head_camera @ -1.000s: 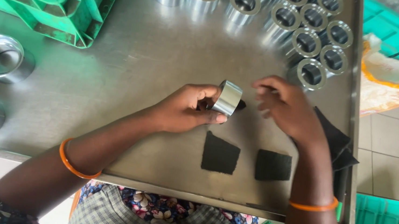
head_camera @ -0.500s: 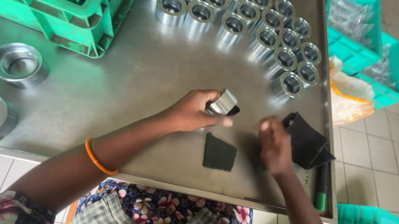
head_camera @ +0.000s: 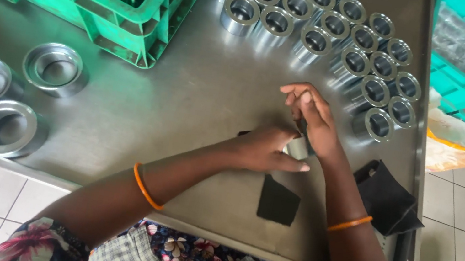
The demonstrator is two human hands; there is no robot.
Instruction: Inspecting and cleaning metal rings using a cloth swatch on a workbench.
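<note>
Both hands meet over the steel table point(head_camera: 141, 108) — the left hand point(head_camera: 264, 149) and right hand point(head_camera: 311, 119) close together around a small metal ring point(head_camera: 298, 150), mostly hidden. A black square pad point(head_camera: 279, 200) lies just below them.

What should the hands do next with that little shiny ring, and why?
Probably set the ring down beside the rows of rings. The left hand and right hand both close around it, a black square lies apart, and bare table is next to the rows.
</note>
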